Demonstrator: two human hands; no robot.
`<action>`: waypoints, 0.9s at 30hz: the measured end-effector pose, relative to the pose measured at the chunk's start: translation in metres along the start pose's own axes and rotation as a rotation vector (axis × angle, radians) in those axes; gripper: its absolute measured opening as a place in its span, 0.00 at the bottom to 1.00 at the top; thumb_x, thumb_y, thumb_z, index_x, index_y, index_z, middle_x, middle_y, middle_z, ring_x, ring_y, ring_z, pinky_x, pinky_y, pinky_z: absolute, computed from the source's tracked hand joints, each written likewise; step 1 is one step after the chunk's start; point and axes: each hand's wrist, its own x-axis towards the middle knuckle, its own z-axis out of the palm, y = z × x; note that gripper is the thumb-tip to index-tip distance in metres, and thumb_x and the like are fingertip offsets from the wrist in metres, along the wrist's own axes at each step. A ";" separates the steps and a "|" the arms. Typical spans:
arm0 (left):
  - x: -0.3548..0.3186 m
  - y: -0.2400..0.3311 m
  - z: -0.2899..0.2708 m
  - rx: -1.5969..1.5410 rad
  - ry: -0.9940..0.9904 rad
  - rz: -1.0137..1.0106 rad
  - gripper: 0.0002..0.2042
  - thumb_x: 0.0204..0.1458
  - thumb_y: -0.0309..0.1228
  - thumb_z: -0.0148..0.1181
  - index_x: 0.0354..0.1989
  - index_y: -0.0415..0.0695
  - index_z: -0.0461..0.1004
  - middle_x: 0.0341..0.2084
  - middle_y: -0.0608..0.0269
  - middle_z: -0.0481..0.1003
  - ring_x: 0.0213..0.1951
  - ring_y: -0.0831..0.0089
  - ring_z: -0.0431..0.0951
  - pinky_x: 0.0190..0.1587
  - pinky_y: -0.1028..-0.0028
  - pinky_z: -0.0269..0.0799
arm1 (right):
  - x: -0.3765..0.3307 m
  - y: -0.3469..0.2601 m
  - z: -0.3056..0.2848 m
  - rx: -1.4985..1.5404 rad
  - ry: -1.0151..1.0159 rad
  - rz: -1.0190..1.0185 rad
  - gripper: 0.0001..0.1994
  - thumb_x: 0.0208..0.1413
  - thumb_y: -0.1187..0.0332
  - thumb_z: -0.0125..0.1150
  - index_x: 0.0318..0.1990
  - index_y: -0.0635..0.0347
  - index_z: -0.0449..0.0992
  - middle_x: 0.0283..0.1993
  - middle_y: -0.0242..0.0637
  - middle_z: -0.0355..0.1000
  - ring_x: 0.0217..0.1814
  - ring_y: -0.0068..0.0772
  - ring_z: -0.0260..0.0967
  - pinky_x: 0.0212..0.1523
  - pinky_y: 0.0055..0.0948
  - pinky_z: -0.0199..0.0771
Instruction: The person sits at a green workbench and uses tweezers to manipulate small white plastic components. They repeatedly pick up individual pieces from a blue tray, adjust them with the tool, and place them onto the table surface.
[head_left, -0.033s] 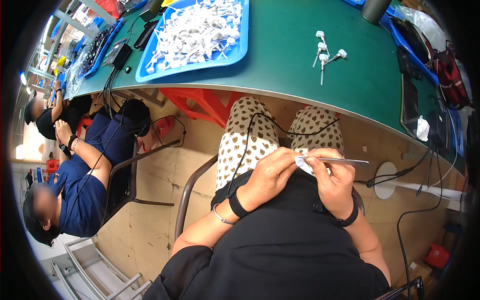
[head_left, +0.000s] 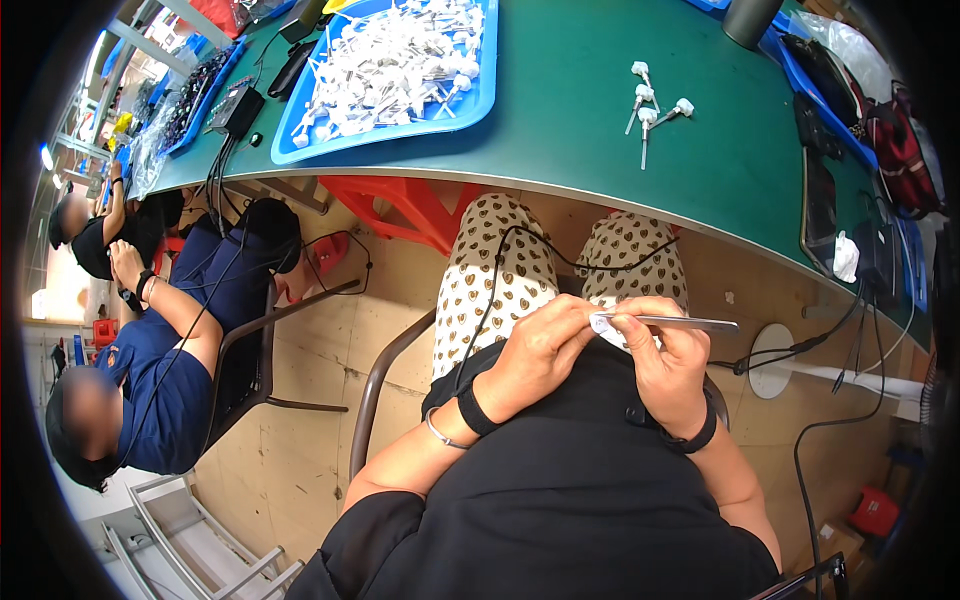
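Note:
Above my lap, my left hand (head_left: 545,350) pinches a small white plastic part (head_left: 600,323) like the pieces on the table. Against that part my right hand (head_left: 668,355) works with a slim silver metal tool (head_left: 700,324), its shaft sticking out to the right between thumb and fingers. The tool's tip is hidden by my fingers, so its exact kind is unclear. On the table ahead lie several white-headed pieces with thin stems (head_left: 647,118). A blue tray (head_left: 480,115) farther left holds a heap of similar white pieces (head_left: 395,70).
The green table (head_left: 570,130) has a curved near edge beyond my knees. A red stool (head_left: 410,205) stands beneath it. Black cable (head_left: 500,270) crosses my lap. At left sits a co-worker in dark blue (head_left: 165,400). A dark cylinder (head_left: 750,20) and bags (head_left: 900,150) are at the right.
The co-worker's head at left has turned slightly. My hands, the white part and the metal tool look unmoved.

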 end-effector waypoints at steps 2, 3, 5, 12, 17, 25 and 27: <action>0.000 0.000 0.000 0.004 -0.002 -0.003 0.10 0.55 0.17 0.65 0.45 0.37 0.79 0.39 0.54 0.79 0.38 0.59 0.82 0.40 0.68 0.78 | 0.000 0.000 0.000 -0.006 0.002 0.002 0.03 0.62 0.76 0.66 0.41 0.67 0.80 0.35 0.39 0.79 0.33 0.29 0.76 0.34 0.26 0.74; 0.000 0.000 0.000 0.005 -0.004 -0.004 0.10 0.55 0.17 0.65 0.45 0.37 0.79 0.39 0.54 0.79 0.38 0.59 0.82 0.40 0.68 0.78 | 0.000 -0.001 0.000 -0.010 0.003 0.003 0.03 0.62 0.76 0.66 0.41 0.67 0.80 0.35 0.39 0.79 0.33 0.30 0.76 0.34 0.26 0.74; 0.000 0.000 0.000 0.010 -0.008 -0.003 0.10 0.55 0.17 0.65 0.45 0.37 0.79 0.39 0.54 0.80 0.39 0.59 0.82 0.40 0.68 0.79 | 0.000 0.001 0.000 -0.020 0.003 -0.011 0.03 0.61 0.76 0.66 0.40 0.67 0.80 0.35 0.39 0.79 0.33 0.31 0.76 0.34 0.27 0.74; -0.001 -0.001 0.001 0.015 -0.017 -0.005 0.10 0.55 0.17 0.65 0.45 0.37 0.79 0.40 0.54 0.80 0.39 0.58 0.82 0.41 0.68 0.79 | 0.003 0.001 -0.001 -0.084 -0.041 -0.055 0.02 0.60 0.77 0.67 0.38 0.66 0.80 0.35 0.40 0.79 0.32 0.37 0.76 0.34 0.32 0.75; -0.001 -0.003 0.002 0.015 -0.013 0.014 0.12 0.54 0.16 0.63 0.47 0.38 0.78 0.39 0.53 0.79 0.40 0.54 0.81 0.41 0.65 0.78 | 0.006 -0.003 -0.002 -0.133 -0.074 -0.103 0.02 0.59 0.77 0.67 0.38 0.65 0.80 0.35 0.40 0.79 0.33 0.40 0.76 0.35 0.33 0.75; -0.003 -0.005 0.001 -0.046 -0.016 -0.049 0.11 0.56 0.17 0.63 0.47 0.38 0.79 0.39 0.54 0.79 0.40 0.58 0.82 0.41 0.67 0.78 | 0.005 0.002 -0.008 0.052 -0.084 0.038 0.05 0.61 0.77 0.66 0.42 0.67 0.79 0.37 0.38 0.79 0.36 0.30 0.78 0.38 0.27 0.77; 0.000 -0.002 -0.002 -0.108 -0.014 -0.109 0.11 0.57 0.17 0.62 0.48 0.38 0.80 0.39 0.54 0.80 0.40 0.59 0.82 0.41 0.68 0.79 | 0.005 0.001 -0.009 0.258 0.001 0.144 0.06 0.63 0.76 0.65 0.44 0.68 0.78 0.39 0.36 0.80 0.38 0.23 0.77 0.39 0.22 0.77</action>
